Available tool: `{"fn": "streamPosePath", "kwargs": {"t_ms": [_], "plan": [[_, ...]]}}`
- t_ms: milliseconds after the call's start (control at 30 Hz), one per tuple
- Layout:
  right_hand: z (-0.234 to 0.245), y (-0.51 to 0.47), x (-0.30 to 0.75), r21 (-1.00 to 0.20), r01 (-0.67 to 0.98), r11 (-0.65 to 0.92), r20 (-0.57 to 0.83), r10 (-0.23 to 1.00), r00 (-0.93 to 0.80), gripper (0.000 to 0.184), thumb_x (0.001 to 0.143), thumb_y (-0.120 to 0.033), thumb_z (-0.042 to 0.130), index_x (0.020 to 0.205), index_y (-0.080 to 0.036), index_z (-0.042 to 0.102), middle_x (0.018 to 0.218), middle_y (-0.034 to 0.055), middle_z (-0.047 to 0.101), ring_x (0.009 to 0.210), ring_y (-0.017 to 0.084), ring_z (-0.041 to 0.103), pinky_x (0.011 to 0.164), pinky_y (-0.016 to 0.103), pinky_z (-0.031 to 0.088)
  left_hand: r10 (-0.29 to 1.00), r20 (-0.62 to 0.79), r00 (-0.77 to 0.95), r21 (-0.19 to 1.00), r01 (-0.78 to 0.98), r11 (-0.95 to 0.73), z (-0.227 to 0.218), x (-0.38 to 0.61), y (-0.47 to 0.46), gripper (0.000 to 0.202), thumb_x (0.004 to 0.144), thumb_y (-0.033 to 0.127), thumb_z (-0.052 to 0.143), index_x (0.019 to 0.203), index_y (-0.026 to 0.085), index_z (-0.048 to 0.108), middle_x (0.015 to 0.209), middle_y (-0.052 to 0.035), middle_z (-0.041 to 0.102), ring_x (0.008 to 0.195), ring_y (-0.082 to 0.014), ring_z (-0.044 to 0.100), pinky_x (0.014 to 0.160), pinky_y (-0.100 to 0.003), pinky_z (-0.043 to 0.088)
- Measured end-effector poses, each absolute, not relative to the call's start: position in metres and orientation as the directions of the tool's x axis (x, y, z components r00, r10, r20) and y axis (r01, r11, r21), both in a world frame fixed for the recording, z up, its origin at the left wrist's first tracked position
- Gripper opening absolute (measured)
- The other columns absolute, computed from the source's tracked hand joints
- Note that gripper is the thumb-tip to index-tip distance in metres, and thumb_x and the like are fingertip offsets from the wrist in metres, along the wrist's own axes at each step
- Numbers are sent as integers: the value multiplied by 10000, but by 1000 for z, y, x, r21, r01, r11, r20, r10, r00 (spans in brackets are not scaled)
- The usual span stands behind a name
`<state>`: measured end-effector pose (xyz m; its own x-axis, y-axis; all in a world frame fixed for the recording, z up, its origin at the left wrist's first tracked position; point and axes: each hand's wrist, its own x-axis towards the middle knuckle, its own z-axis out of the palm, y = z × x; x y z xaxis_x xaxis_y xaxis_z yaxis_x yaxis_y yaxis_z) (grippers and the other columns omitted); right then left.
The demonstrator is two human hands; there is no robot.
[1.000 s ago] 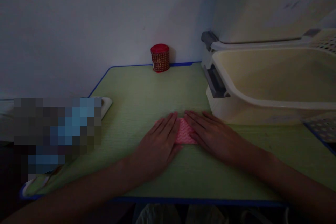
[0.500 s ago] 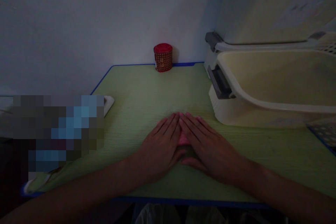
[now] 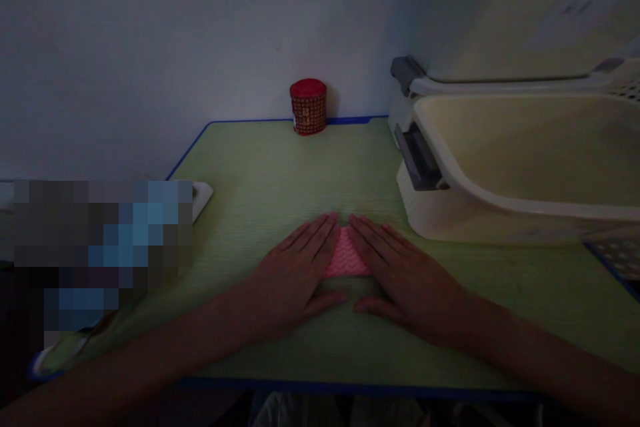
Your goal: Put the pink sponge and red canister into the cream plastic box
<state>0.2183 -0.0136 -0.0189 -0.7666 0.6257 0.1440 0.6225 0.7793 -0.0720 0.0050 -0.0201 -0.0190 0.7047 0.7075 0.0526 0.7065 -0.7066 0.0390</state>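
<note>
A small folded pink cloth [image 3: 346, 256] with a textured pattern lies flat on the green table [image 3: 280, 173], near its front middle. My left hand [image 3: 295, 272] rests palm down on the cloth's left part, fingers spread and pointing away from me. My right hand [image 3: 400, 273] lies flat on its right part in the same way. Only a wedge of pink shows between the two hands; the rest of the cloth is hidden under them.
A red cylindrical tin [image 3: 308, 107] stands at the table's far edge against the wall. A large cream plastic basket [image 3: 520, 160] with a grey handle fills the right side. A white object [image 3: 203, 193] and a blurred patch sit at the left edge.
My hands came together over the cloth half a second ago, nearly hiding it, and have since slid slightly apart, showing the pink wedge again.
</note>
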Motion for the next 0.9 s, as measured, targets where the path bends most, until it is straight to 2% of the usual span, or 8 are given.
{"fn": "streamPosePath", "kwargs": {"t_ms": [200, 367, 633, 767, 900], "plan": [[-17, -15, 216, -55, 655, 754, 151, 655, -741, 665, 848, -441, 443, 1337, -2, 345, 1400, 196, 320, 1285, 295, 338, 1017, 507, 332, 704, 39, 709, 66, 701, -710, -20, 3, -19, 769, 846, 565, 320, 1381, 42, 142, 1466, -196, 170, 1367, -231, 126, 1099, -369, 208], [-16, -13, 214, -76, 664, 743, 216, 663, -717, 490, 854, -251, 392, 1281, -16, 436, 1349, 180, 415, 1237, 260, 422, 1005, 494, 353, 728, 57, 683, 106, 721, -685, -20, 5, -21, 709, 859, 493, 355, 1381, 54, 163, 1469, -182, 178, 1366, -220, 141, 1100, -383, 214], [-15, -9, 212, -153, 644, 750, 310, 655, -689, 493, 735, -97, 393, 1204, -15, 521, 1273, 189, 507, 1164, 266, 503, 964, 456, 425, 740, 136, 659, 146, 725, -673, -20, 7, -20, 666, 834, 421, 432, 1358, 55, 243, 1440, -174, 273, 1340, -221, 242, 1080, -393, 280], [-16, -7, 214, -250, 621, 743, 368, 666, -648, 462, 730, -77, 405, 1169, -34, 542, 1224, 190, 552, 1130, 251, 536, 925, 419, 473, 745, 214, 632, 224, 710, -667, -19, 6, -18, 582, 809, 285, 477, 1328, 77, 316, 1405, -172, 347, 1298, -227, 334, 1048, -405, 341], [-16, -7, 217, -345, 603, 719, 388, 694, -606, 428, 732, -91, 431, 1145, -82, 543, 1200, 168, 577, 1089, 236, 567, 905, 407, 487, 728, 307, 613, 291, 668, -685, -19, 5, -14, 541, 716, 116, 486, 1252, 67, 431, 1353, -177, 426, 1246, -237, 414, 1007, -402, 399]]}}
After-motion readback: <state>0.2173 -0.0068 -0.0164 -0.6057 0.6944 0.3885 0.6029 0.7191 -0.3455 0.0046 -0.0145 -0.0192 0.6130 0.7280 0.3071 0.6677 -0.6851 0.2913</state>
